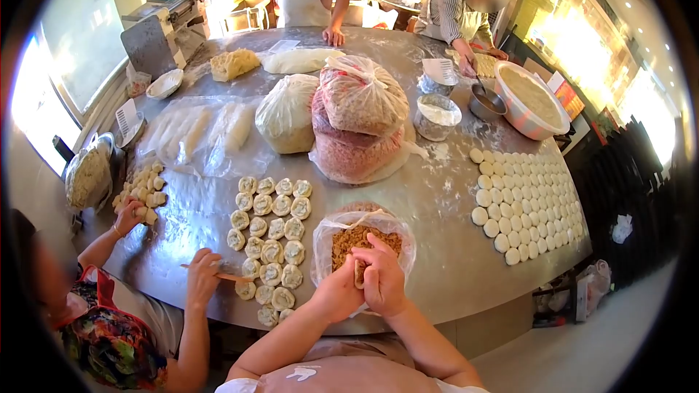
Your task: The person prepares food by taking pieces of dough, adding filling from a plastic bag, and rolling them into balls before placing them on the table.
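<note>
Over a plastic-lined bowl of brown crumbly filling (342, 244), my two hands meet around a small piece of dough (360, 274). My left hand (339, 293) cups it from the left, while my right hand (383, 280) closes on it from the right with its fingers at the rim. Part of the dough is hidden by the fingers. Just left of the bowl lie rows of gathered, filled dough buns (271, 251) on the metal table (444, 262).
A co-worker's hand (202, 276) at left holds a thin stick by the buns; the other is at dough pieces (145, 185). Large filling bags (360, 116) stand mid-table. Flat white rounds (528, 207) lie right, near a big tub (531, 98). Two people work at the far edge.
</note>
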### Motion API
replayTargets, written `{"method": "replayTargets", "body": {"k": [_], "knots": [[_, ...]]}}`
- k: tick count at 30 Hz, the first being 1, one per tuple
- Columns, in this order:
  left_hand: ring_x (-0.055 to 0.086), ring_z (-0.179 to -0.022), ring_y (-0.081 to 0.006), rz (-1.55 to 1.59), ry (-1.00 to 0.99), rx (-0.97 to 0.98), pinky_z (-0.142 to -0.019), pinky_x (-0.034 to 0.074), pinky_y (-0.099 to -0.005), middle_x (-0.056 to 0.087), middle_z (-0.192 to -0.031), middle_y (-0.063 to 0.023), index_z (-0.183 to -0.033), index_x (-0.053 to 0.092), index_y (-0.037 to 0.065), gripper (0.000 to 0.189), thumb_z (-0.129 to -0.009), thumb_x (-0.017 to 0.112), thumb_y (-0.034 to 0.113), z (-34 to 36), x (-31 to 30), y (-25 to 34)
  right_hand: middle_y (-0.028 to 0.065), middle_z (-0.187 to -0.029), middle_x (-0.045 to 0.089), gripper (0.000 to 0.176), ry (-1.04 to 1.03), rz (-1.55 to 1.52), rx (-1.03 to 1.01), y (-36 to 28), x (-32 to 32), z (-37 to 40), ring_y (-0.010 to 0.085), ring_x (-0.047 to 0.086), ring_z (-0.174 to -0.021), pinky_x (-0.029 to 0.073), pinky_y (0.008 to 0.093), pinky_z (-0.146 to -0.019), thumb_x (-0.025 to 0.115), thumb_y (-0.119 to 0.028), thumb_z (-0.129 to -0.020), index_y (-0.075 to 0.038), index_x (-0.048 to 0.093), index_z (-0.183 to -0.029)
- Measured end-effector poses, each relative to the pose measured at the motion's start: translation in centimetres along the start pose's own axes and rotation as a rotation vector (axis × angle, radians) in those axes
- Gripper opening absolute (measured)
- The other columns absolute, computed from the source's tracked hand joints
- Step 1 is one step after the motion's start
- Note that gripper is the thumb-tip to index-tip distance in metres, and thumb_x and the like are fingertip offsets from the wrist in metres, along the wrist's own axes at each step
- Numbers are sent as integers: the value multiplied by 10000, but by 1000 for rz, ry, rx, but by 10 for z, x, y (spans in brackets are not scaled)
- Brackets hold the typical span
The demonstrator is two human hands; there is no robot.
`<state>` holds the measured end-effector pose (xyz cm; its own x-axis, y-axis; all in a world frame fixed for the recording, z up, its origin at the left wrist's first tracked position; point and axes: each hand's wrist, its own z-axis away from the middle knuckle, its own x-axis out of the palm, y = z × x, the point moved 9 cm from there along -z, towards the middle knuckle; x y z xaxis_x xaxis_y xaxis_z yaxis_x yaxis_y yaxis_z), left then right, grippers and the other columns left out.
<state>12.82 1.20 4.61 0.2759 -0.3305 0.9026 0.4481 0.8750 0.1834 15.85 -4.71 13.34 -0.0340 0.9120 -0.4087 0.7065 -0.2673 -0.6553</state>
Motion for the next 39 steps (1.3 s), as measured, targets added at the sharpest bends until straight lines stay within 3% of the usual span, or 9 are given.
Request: {"method": "replayTargets", "body": {"k": [10, 14, 21, 24, 26, 29, 33, 36, 39], "knots": [[504, -1228, -209, -392, 58, 181, -1010, 440, -340, 499, -1334, -105, -1393, 396, 66, 374, -1023, 356, 107, -7, -13, 16, 126, -984, 682, 111, 200, 193, -14, -11, 7, -1, 382, 617, -1069, 456, 483, -961, 563, -106, -926, -34, 630, -977], [533, -1136, -156, -335, 22, 277, -942, 448, -285, 543, -1280, -69, -1415, 399, 49, 392, -1034, 378, 142, 3, 13, 19, 129, -1027, 685, 327, 310, -405, 664, 54, 6, 15, 291, 623, -1051, 455, 391, -968, 447, -231, -1019, 21, 611, -1149], [573, -1096, -216, -1181, -67, 942, -929, 448, -307, 579, -1231, -111, -1217, 585, 26, 281, -1023, 440, 169, 30, 38, 52, 219, -1522, 275, 843, 150, -795, 642, 26, 33, 12, 312, 286, -1402, 221, 413, -1154, 277, -620, -980, 75, 241, -1456], [508, -1169, -288, -1300, -18, 1098, -1012, 371, -375, 531, -1271, -197, -1096, 677, 32, 420, -1024, 412, 349, 43, 53, 56, 205, -1510, 291, 832, 30, -702, 588, 10, 33, 8, 315, 280, -1400, 218, 416, -1155, 308, -606, -983, 79, 241, -1449], [440, -1257, -346, -1383, -32, 1273, -1095, 284, -436, 504, -1306, -227, -1165, 666, 60, 486, -1020, 367, 414, 50, 62, 59, 162, -1217, 553, 560, 132, -706, 647, 15, 34, 12, 179, 540, -1072, 445, 318, -911, 406, -450, -1017, 52, 489, -1251], [163, -1424, -383, -1512, -41, 1123, -1148, 128, -474, 289, -1485, -250, -1375, 472, -4, 797, -983, 130, 599, 47, 64, 53, 37, -758, 629, 383, 186, -560, 771, 21, 31, 13, 96, 577, -700, 478, 259, -646, 437, -271, -1034, -1, 620, -835], [4, -1471, -338, -1173, 1, 923, -1154, 44, -504, 85, -1580, -214, -1522, 127, 4, 946, -908, 34, 717, 44, 53, 60, 31, -653, 618, 356, 115, -504, 725, 35, 21, 10, 114, 574, -606, 486, 277, -612, 461, -233, -1023, -12, 613, -788], [118, -1455, -289, -1191, 143, 786, -1158, 118, -436, 166, -1564, -192, -1529, 66, 14, 977, -891, 79, 753, 19, 28, 66, 56, -715, 664, 348, 135, -153, 557, 19, 10, -5, 118, 608, -639, 493, 285, -600, 480, -223, -1016, -2, 596, -774], [342, -1366, -240, -1069, 33, 670, -1117, 264, -324, 355, -1472, -147, -1515, 145, 6, 897, -940, 160, 694, 12, 34, 55, 145, -1280, 497, 490, -9, -309, 650, 49, 32, 10, 197, 490, -1134, 378, 327, -949, 333, -430, -1026, -8, 411, -1262]]}}
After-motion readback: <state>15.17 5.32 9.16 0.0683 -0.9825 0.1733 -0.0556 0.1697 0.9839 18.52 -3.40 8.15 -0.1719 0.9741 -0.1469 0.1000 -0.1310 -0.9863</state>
